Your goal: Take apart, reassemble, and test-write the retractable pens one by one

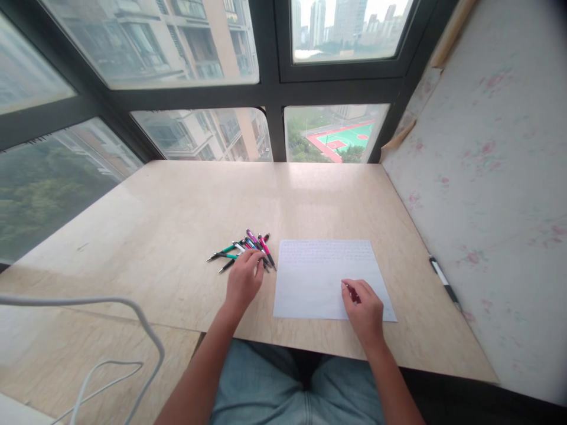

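Several pens (267, 252) lie in a loose, crossed pile on the table, with pink, green, purple, white and black barrels. My left hand (245, 280) is at the near side of this pile, thumb and forefinger apart, fingertips over or touching the pens. It covers part of the pile. To the right lies a white sheet of paper (310, 289) with lines of small writing across its top. Over the paper's lower right part rests my right hand (365, 307), its fingers curled toward the thumb. No pen shows in it; the inside of the curl is dark.
The pale wooden table (177, 206) reaches back to the dark window frame (273, 94). A white and black pen (444, 282) lies along the foot of the flowered wall (496, 189) at right. A white cable (146, 324) loops over the left front.
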{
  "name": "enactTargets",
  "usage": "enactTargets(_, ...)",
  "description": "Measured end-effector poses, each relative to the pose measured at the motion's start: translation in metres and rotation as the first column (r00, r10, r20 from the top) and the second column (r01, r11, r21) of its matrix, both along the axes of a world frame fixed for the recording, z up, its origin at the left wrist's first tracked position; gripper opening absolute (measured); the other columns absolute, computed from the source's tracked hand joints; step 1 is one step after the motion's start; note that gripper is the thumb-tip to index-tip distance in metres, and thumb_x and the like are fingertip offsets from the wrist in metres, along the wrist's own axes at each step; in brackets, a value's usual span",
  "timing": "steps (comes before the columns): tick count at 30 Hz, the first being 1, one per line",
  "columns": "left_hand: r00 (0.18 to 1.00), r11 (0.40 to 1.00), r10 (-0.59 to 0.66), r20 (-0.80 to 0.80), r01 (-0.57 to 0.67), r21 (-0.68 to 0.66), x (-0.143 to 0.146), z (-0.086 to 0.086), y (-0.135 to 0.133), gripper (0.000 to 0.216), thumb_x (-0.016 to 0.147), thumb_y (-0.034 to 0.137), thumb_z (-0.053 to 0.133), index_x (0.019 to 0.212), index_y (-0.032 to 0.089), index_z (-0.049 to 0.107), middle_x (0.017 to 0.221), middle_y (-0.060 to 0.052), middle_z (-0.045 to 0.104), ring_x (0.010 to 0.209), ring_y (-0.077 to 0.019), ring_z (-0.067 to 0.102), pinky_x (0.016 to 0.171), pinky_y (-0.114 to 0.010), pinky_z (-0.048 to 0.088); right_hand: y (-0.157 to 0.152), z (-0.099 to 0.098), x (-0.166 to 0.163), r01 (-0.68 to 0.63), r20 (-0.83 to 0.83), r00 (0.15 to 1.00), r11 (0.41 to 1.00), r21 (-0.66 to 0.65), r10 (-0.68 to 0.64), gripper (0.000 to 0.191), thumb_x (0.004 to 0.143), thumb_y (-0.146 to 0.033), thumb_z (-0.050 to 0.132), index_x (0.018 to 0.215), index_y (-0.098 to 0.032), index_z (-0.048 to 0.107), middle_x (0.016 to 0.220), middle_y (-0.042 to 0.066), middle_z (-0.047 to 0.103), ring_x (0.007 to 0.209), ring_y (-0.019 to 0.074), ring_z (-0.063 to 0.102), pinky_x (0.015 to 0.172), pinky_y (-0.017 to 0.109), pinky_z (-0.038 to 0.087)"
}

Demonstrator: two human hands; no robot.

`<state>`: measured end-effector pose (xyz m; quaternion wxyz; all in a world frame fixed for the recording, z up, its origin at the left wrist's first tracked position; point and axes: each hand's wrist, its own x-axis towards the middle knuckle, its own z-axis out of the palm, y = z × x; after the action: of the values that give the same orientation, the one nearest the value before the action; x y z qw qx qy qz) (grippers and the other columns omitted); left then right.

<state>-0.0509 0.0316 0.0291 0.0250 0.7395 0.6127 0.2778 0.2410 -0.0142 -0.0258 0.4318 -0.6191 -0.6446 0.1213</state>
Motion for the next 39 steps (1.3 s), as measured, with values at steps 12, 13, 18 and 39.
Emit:
enactTargets(12,0.967,0.992,-0.129,-0.220,0.125,-0.032,-0.009,-0.004,0.020,0.026,0.088,0.012,0.047,0.104,0.019,0.066,0.111,-0.010,0.067,0.100,-0.0274,0.058,0.093,-0.044,0.044,0.000,0.001,0.000,-0.014,-0.066,0.998,1.000,-0.008,0.014,0.020,0.092,-0.027,0.051,0.088,-0.017,0.068,0.077,0.004,0.065,0.060,0.0142,0.055,0.059,0.027,0.047)
enactTargets(13,0.966,0.991,-0.131,-0.225,0.126,-0.035,-0.009,-0.004,0.020,0.026,0.088,0.013,0.047,0.104,0.019,0.066,0.112,-0.010,0.067,0.100,-0.0274,0.058,0.093,-0.043,0.044,0.000,0.001,0.001,-0.016,-0.072,0.997,1.000,-0.007,0.016,0.020,0.092,-0.027,0.051,0.088,-0.017,0.068,0.077,0.004,0.065,0.060,0.0142,0.055,0.059,0.027,0.047)
enactTargets(18,0.955,0.990,-0.143,-0.261,0.133,-0.055,-0.008,-0.003,0.025,0.023,0.089,0.015,0.047,0.102,0.018,0.066,0.111,-0.011,0.067,0.099,-0.0272,0.057,0.091,-0.041,0.045,-0.001,0.002,0.002,-0.021,-0.097,0.995,1.000,-0.008,0.020,0.018,0.091,-0.027,0.053,0.088,-0.017,0.067,0.077,0.004,0.065,0.061,0.0146,0.055,0.059,0.028,0.046)
enactTargets(39,0.699,0.884,-0.468,-0.541,0.366,-0.292,0.013,0.022,0.065,0.021,0.081,-0.001,0.051,0.075,0.017,0.061,0.082,-0.010,0.063,0.085,-0.0260,0.055,0.074,-0.038,0.040,0.001,0.005,0.003,-0.023,-0.207,0.978,0.999,-0.044,0.013,0.017,0.092,-0.027,0.054,0.088,-0.018,0.068,0.080,0.005,0.066,0.068,0.0172,0.058,0.064,0.030,0.049)
